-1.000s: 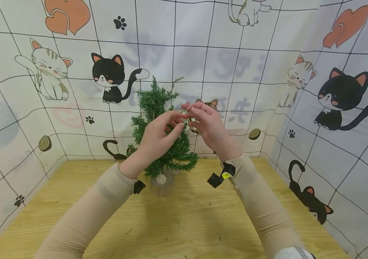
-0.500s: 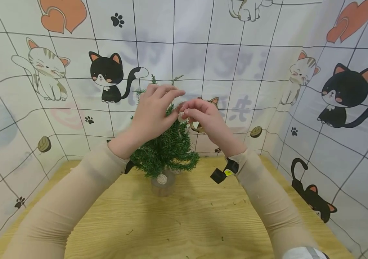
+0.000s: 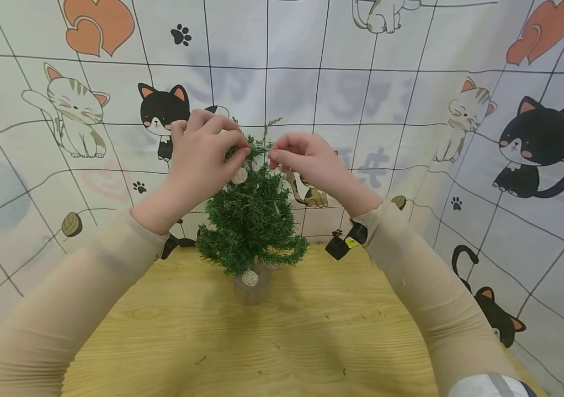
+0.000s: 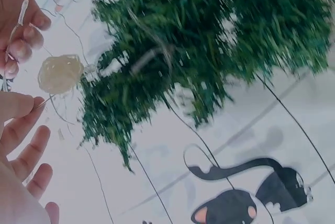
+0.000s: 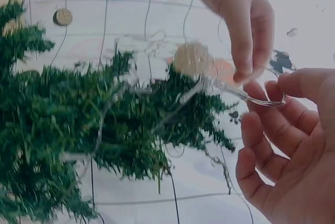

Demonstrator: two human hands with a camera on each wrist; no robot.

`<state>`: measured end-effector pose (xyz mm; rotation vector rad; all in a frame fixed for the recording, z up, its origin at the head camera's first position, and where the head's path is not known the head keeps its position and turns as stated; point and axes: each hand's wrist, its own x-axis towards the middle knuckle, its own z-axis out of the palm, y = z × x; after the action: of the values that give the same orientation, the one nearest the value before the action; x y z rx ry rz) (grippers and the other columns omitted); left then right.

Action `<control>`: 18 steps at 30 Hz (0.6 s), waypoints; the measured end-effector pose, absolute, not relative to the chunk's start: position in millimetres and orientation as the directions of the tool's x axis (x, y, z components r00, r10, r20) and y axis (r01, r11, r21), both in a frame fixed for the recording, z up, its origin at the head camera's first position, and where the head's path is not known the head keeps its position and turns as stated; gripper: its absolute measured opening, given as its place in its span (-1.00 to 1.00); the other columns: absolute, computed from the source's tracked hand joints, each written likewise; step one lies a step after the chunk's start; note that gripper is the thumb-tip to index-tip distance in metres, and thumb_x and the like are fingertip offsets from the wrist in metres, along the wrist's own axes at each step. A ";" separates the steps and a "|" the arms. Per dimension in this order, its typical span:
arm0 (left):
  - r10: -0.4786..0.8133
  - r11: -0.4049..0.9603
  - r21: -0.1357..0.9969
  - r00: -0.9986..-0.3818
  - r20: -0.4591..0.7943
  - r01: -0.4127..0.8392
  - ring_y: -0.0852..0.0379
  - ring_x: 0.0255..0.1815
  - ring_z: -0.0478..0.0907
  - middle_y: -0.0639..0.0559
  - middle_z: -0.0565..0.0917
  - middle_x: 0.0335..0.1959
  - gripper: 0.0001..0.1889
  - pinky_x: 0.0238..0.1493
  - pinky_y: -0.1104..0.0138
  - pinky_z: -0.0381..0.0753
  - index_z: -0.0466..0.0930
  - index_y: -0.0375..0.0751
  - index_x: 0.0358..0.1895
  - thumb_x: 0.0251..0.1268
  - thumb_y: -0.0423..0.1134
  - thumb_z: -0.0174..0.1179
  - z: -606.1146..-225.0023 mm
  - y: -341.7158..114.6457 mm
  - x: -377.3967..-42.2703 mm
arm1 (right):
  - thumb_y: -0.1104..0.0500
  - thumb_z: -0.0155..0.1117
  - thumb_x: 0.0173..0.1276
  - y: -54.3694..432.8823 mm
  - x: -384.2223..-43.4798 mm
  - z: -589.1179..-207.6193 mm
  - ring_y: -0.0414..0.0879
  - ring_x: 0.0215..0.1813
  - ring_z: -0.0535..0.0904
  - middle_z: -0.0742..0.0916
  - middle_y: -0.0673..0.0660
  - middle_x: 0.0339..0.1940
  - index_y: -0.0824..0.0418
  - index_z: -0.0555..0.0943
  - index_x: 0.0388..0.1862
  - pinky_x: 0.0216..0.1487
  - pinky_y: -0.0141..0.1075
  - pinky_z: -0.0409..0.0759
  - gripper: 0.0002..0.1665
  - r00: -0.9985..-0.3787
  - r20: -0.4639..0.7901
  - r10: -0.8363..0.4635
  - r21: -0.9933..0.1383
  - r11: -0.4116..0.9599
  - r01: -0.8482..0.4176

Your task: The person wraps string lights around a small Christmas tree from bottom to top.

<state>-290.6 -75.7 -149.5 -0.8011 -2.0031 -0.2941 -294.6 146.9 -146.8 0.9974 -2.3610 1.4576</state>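
A small green artificial Christmas tree [image 3: 257, 220] stands on the table. Both hands are up by its top. Thumb and forefinger of my left hand [image 3: 200, 149] pinch a thin wire, part of a light string, left of the tip. To the right of the tip, my right hand [image 3: 312, 157] pinches the clear string-light wire [image 5: 261, 101], bent in a loop at the fingertips. A pale woven ball [image 4: 60, 74] on the string hangs beside the upper branches, just under the left fingers in the head view. Another woven ball [image 3: 249, 278] lies against the grey tree base [image 3: 252, 295].
A light wood table [image 3: 262, 342] carries several scattered green bits. Behind and at both sides hangs a white cloth [image 3: 341, 33] printed with cats and grid lines. Black straps with a small block [image 3: 336, 248] dangle below the right wrist.
My left hand has moved left and up from the middle of the tree to beside its top. My right hand has risen slightly. A woven ball now shows below the left fingers.
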 end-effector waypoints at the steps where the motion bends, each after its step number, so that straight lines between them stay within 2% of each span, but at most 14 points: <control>1: 0.416 0.761 -0.114 -0.346 0.841 0.638 -0.14 0.09 0.30 0.00 0.61 -0.06 -0.82 0.02 -0.12 0.08 0.73 -0.09 -0.31 0.39 -0.17 0.16 -148.5 -78.1 -291.2 | 0.19 0.13 0.48 146.6 -296.8 -145.0 0.02 -0.29 0.54 0.71 0.19 -0.30 0.31 0.61 -0.11 -0.29 -0.30 0.51 -0.79 -0.761 0.480 -0.437 -0.725 0.289 -0.624; 5: 0.399 0.785 -0.145 -0.313 0.862 0.602 -0.15 0.05 0.32 -0.03 0.62 -0.09 -0.81 -0.01 -0.09 0.10 0.71 -0.14 -0.30 0.40 -0.19 0.13 -147.3 -84.7 -295.3 | 0.20 0.15 0.47 146.5 -304.7 -138.2 0.02 -0.27 0.59 0.72 0.22 -0.34 0.31 0.63 -0.03 -0.21 -0.27 0.55 -0.77 -0.777 0.484 -0.402 -0.711 0.337 -0.617; 11: 0.362 0.834 -0.180 -0.270 0.892 0.522 -0.14 -0.02 0.37 -0.05 0.64 -0.15 -0.76 -0.06 -0.07 0.18 0.68 -0.18 -0.30 0.44 -0.19 0.04 -152.1 -87.3 -305.7 | 0.10 0.20 0.44 142.0 -315.4 -125.9 -0.09 -0.26 0.59 0.74 0.17 -0.31 0.21 0.68 -0.04 -0.19 -0.29 0.45 -0.74 -0.773 0.545 -0.324 -0.606 0.485 -0.630; 13: 0.334 0.844 -0.145 -0.294 0.896 0.516 -0.14 -0.04 0.39 -0.05 0.65 -0.18 -0.75 -0.07 -0.06 0.21 0.66 -0.18 -0.29 0.45 -0.17 0.02 -152.5 -85.6 -308.2 | 0.10 0.21 0.43 138.9 -318.2 -120.7 -0.14 -0.27 0.60 0.75 0.14 -0.32 0.20 0.69 -0.05 -0.17 -0.31 0.43 -0.74 -0.754 0.581 -0.305 -0.560 0.522 -0.643; 18: 0.239 0.851 0.013 -0.408 0.881 0.525 -0.12 -0.07 0.43 -0.02 0.69 -0.27 -0.79 -0.01 -0.04 0.19 0.61 -0.16 -0.24 0.45 -0.18 0.01 -148.4 -79.8 -311.4 | 0.12 0.22 0.42 128.4 -323.6 -109.4 -0.18 -0.36 0.57 0.74 0.11 -0.38 0.19 0.72 -0.10 -0.19 -0.34 0.42 -0.78 -0.678 0.681 -0.277 -0.443 0.581 -0.682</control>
<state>-311.4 -79.8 -148.4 -0.5609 -2.0055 -0.3526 -323.6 128.4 -109.4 0.7614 -2.2568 0.9598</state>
